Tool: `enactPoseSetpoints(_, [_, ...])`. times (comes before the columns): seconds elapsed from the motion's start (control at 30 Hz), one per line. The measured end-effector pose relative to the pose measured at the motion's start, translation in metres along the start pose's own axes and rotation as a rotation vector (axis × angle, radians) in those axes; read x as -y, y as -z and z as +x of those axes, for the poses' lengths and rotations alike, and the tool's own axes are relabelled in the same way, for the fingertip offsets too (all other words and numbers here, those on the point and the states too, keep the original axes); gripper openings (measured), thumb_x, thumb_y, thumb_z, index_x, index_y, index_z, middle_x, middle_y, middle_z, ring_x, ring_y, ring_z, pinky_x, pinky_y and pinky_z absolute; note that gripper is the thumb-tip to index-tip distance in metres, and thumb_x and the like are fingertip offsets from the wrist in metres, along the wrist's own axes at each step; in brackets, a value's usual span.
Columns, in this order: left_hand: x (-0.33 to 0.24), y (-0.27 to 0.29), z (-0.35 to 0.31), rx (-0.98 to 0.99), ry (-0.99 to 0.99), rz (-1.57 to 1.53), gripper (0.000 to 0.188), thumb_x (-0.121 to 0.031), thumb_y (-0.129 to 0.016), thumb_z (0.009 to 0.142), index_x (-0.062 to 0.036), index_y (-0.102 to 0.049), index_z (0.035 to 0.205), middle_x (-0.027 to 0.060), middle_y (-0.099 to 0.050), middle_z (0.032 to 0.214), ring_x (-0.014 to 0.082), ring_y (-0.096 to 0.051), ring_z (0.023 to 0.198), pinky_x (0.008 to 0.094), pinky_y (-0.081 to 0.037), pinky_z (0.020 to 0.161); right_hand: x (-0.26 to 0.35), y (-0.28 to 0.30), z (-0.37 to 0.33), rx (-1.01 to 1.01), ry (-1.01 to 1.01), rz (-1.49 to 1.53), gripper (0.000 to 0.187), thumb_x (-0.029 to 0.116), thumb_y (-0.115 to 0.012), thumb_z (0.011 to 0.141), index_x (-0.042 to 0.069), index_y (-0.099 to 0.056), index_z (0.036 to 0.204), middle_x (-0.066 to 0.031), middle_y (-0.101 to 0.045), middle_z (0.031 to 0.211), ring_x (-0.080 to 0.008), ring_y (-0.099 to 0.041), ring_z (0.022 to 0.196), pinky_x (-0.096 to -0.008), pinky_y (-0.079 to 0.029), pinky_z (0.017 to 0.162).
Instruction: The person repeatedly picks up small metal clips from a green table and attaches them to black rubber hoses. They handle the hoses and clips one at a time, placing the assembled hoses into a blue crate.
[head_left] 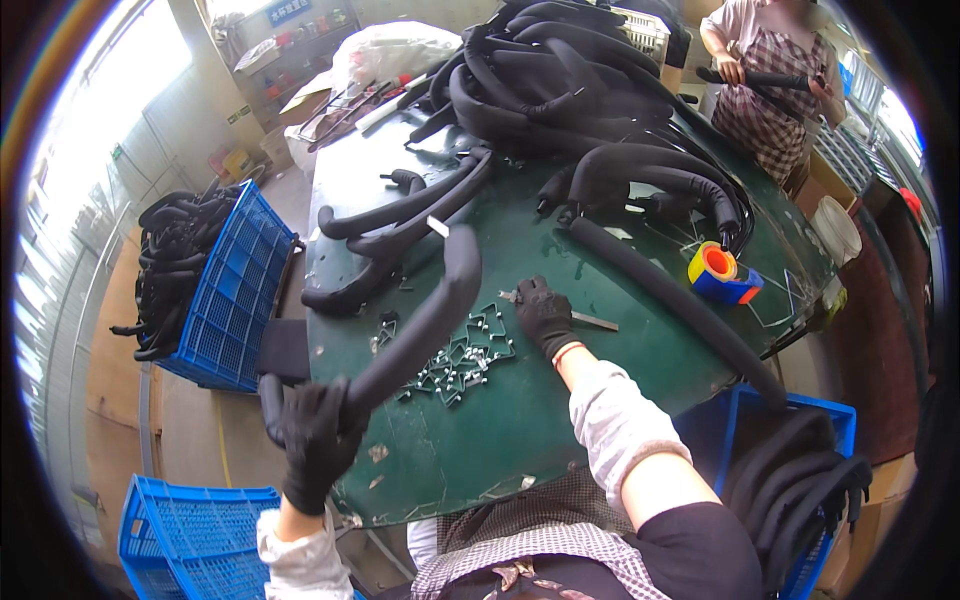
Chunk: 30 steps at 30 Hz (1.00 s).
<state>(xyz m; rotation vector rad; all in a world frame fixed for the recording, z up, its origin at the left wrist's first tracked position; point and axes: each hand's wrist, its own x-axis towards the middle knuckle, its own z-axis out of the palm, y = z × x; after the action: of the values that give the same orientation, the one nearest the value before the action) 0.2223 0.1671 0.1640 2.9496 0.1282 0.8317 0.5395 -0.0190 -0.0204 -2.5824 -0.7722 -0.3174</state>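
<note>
My left hand point(318, 438), in a black glove, is wrapped round the lower end of a bent black foam-covered tube point(412, 335). The tube rises past the table's left edge and has a white piece point(438, 227) at its upper tip. My right hand point(546, 312), also gloved, is closed over a flat metal tool on the green table point(540, 420). One end of the tool point(597, 321) sticks out to the right of the fingers, a shorter end to the left; its kind is hidden. Between my hands lies a heap of small dark-green wire clips point(460, 365) with white tips.
A big pile of black foam tubes point(560, 80) covers the far table. A tape roll point(716, 265) on a blue holder stands right, beside a long tube point(680, 305). Blue crates point(222, 300) flank the table, some filled with tubes. A co-worker point(770, 90) holds a tube at far right.
</note>
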Motion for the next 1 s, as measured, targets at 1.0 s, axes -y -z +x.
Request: enactPoseSetpoints(1.0, [-0.045, -0.069, -0.042, 0.478, 0.607, -0.664, 0.075, -0.024, -0.069, 0.086, 0.0051, -0.027, 0.141, 0.0333, -0.053, 0.121, 0.0417, -0.055, 0.115, 0.0402, -0.044, 0.094, 0.013, 0.135, -0.173, 0.292, 0.231, 0.781, 0.024, 0.004, -0.060, 0.088, 0.001, -0.063, 0.112, -0.0162, -0.067, 0.095, -0.0246, -0.066, 0.084, -0.0315, -0.051, 0.077])
